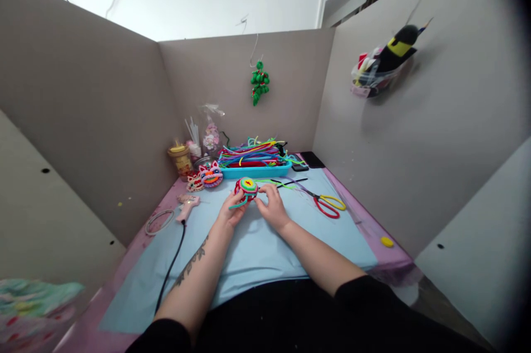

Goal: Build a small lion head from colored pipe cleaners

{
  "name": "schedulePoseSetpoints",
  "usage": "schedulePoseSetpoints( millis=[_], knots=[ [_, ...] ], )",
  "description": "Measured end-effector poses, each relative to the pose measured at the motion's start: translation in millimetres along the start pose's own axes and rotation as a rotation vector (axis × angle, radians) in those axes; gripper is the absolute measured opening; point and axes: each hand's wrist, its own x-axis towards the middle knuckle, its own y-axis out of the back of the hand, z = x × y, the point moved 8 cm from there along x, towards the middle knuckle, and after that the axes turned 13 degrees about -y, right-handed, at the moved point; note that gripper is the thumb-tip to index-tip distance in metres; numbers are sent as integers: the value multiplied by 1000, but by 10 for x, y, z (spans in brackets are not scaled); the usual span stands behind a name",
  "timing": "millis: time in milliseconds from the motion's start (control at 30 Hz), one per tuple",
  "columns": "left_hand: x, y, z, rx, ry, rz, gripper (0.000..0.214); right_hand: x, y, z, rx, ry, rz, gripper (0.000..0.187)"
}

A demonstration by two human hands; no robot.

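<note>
A round piece coiled from pipe cleaners (246,187), red outside with green and yellow rings, is held just above the light blue mat (257,248). My left hand (231,212) grips it from below on the left, fingers curled round its edge and a teal strand. My right hand (271,206) is closed on its right side, pinching a green pipe cleaner (282,183) that trails to the right.
A blue tray of coloured pipe cleaners (255,162) stands behind the hands. Red and yellow scissors (327,203) lie at the right, a pink glue gun (186,208) with black cord at the left. Finished craft pieces (206,176), jars and grey partition walls surround the mat.
</note>
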Motion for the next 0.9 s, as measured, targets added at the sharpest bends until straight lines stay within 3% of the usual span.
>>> schedulePoseSetpoints(
  millis=[100,233,367,500,767,900],
  knots=[
    [5,10,-7,4,-19,8,27,-7,-17,71,61,-76,27,26],
    [-26,-68,-32,14,-4,-70,31,2,36,76,90,-108,78,40],
    [-79,-151,-61,23,32,-131,35,40,20,19,135,-97,-33,50],
    [-104,-182,-66,41,34,-135,38,53,-33,-16,204,-71,-141,47],
    [-131,-205,-102,87,87,-126,31,65,58,-11,154,-32,-14,41],
    [-112,-170,-75,149,44,-97,35,33,85,-88,40,66,33,39]
  ],
)
